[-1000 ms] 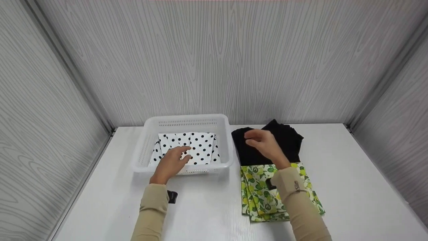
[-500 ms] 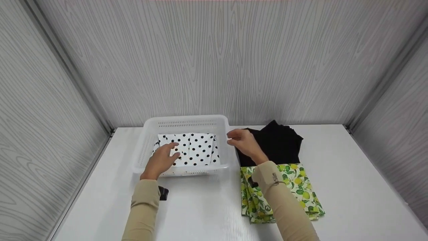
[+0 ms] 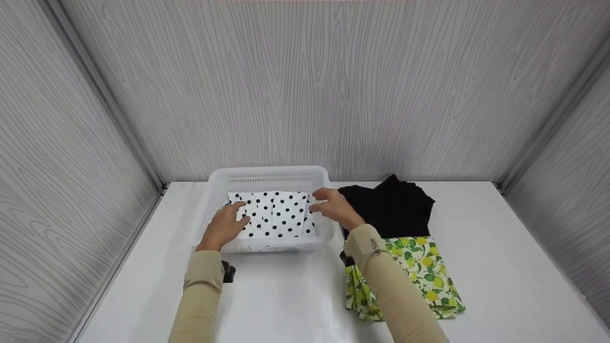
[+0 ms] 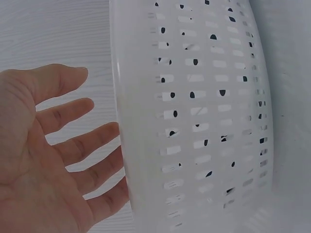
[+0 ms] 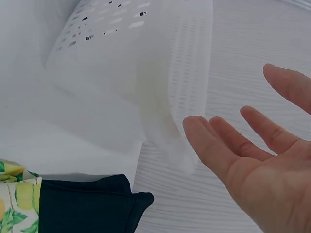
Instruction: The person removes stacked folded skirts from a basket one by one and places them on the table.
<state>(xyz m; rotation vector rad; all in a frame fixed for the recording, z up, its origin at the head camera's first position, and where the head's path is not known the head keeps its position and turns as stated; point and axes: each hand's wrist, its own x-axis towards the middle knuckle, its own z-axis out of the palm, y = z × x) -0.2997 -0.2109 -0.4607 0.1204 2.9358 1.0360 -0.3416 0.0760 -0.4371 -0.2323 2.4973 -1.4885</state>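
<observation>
A white plastic basket [image 3: 267, 178] with slotted walls stands on the table, and a folded white cloth with black polka dots [image 3: 279, 214] lies inside it. My left hand [image 3: 222, 227] hovers over the basket's left side, fingers spread and holding nothing. In the left wrist view its fingers [image 4: 87, 141] reach beside the basket's rim. My right hand [image 3: 334, 208] is over the basket's right rim, thumb and fingers apart with nothing between them. The right wrist view shows that palm [image 5: 262, 179] facing up beside the basket's corner [image 5: 182, 155].
Right of the basket lies a folded garment with a black part [image 3: 391, 207] and a yellow-green lemon print part [image 3: 429, 276], partly covered by my right sleeve [image 3: 388, 281]. A grey wood-grain panel [image 3: 305, 85] rises behind the white table [image 3: 281, 300], with side panels left and right.
My right hand has moved left from above the black cloth to the basket's right rim. My left hand has shifted left, from over the polka-dot cloth toward the basket's left side.
</observation>
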